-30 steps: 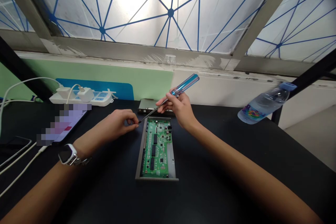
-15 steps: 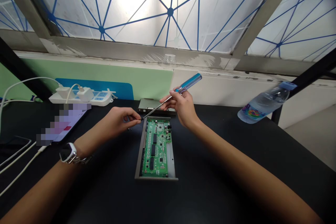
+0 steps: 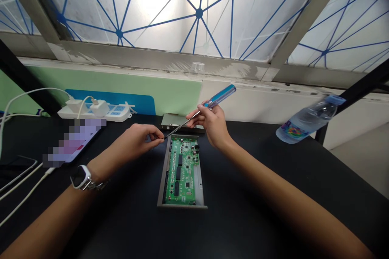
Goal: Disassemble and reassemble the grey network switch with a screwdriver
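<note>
My right hand (image 3: 211, 123) is closed around a screwdriver (image 3: 223, 95) with a clear blue handle, its metal shaft slanting down to the left. The screwdriver's tip meets the fingertips of my left hand (image 3: 146, 137), which are pinched together. Whatever small thing they pinch there is too tiny to name. Just below the tip lies a green circuit board (image 3: 182, 174) seated in an open grey metal case (image 3: 199, 186). Behind it, partly hidden by my right fingers, sits another flat metal piece (image 3: 173, 120).
On the left are a white power strip (image 3: 117, 112) with plugs, a phone (image 3: 79, 141) and white cables. A water bottle (image 3: 306, 121) stands tilted in view at the right. A small clear cup (image 3: 198, 67) is on the window ledge behind.
The whole view shifts very slightly. Both hands and the screwdriver keep almost the same pose, with the tip still at my left fingertips.
</note>
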Demonstrator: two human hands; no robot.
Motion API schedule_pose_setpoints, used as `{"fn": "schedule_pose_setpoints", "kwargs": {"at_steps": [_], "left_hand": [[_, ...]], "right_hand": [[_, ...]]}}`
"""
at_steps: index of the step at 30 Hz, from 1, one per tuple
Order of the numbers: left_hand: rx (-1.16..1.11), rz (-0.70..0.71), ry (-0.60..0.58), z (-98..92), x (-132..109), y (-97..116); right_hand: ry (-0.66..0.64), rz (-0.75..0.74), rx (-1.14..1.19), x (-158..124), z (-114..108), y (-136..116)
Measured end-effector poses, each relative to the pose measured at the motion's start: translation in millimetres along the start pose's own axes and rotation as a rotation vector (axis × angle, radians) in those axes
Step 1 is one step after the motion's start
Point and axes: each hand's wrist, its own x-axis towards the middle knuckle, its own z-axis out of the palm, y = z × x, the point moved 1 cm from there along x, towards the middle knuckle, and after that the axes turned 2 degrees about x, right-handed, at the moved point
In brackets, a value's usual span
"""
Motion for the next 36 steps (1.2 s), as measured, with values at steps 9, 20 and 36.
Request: {"fn": "schedule_pose_setpoints", "kwargs": {"at_steps": [9,20,36], "left_hand": [[0.036,-0.010,0.002,-0.2,0,0],[0.013,-0.006,-0.014,1.9,0,0],[-0.075,0.034,0.073,17.4,-4,24]], "right_hand": [[0.006,-0.012,-0.026,1,0,-1],[-0.011,-0.040,-0.028,0,0,-2],[-0.159,-0.150,-0.188,-9,12,-21]]}}
